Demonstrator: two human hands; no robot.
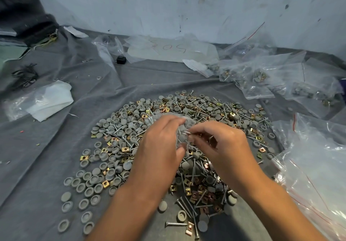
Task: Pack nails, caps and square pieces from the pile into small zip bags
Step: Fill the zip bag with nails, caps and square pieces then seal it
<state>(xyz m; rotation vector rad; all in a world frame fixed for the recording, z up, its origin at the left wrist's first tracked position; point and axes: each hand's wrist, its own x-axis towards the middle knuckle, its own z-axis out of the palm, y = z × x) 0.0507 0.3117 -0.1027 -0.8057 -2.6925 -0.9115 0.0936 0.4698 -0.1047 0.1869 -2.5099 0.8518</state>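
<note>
Several filled zip bags (256,83) lie beyond the right hand (221,145), which pinches a nail (185,133) into the small bag (179,128) the left hand (161,143) holds; most of the pile (116,147) beneath remains unpacked.

Hidden, cropped and blurred parts above the pile (187,147)

Middle of pile covered by left hand (161,143) and right hand (222,145); small zip bag (179,126) between them mostly masked by fingers, contents unclear, mouth not discernible. Nail (185,133) at right fingertips partly hidden, head out of sight. Both forearms cut off at bottom edge. Filled bags (262,77) at far right blurred, contents too small to count. Large clear bag (314,165) cropped by right edge. Dark object (22,10) at top left cropped and unidentifiable. Red writing on far plastic sheet (168,48) upside down, smeared, unreadable.
</note>
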